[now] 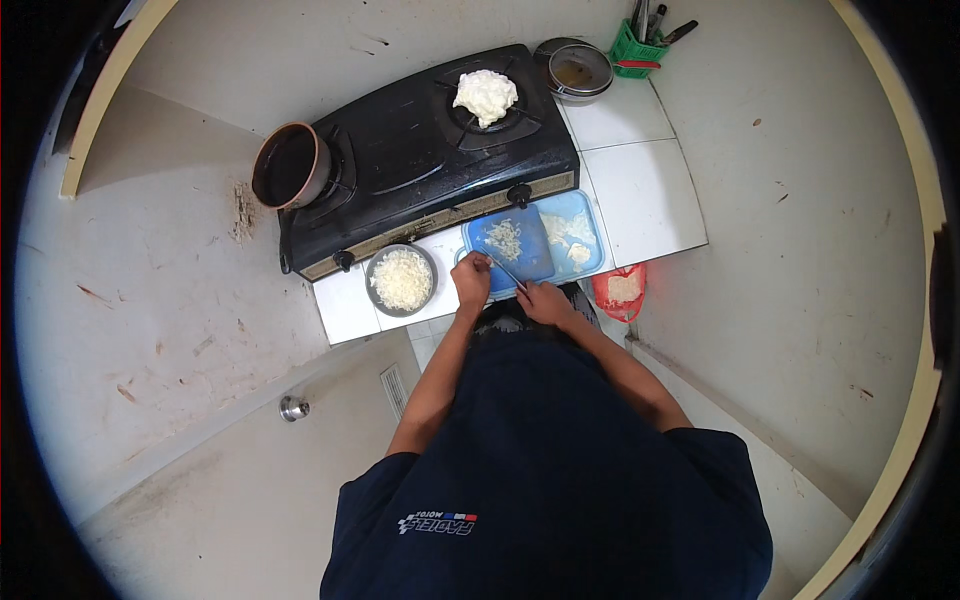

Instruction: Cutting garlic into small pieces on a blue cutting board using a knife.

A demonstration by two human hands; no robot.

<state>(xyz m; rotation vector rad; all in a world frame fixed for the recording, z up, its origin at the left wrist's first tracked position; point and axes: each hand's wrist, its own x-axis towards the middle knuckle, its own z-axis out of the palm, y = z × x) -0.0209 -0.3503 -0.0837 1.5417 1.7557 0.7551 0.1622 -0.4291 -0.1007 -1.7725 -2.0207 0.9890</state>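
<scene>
My right hand (546, 302) grips the handle of a kitchen knife (507, 272), its blade pointing up and left over a blue cutting board (534, 259). My left hand (472, 277) is at the board's left edge, its fingers bunched close to the blade's tip. A small pale piece may be between those fingers, but it is too small to tell. Pale shredded food (503, 238) lies on the board. The board rests on a light blue plastic tray (598, 244), whose right side holds white scraps and a pale lump (578, 254).
Left of the tray stands a grey bowl (402, 280) of white shreds. Behind it is a black two-burner stove (397, 157) with a pot (292, 166) and a white lumpy mass (486, 97). A strainer (580, 69), a green utensil basket (636, 51) and a red plastic bag (621, 292) are rightward.
</scene>
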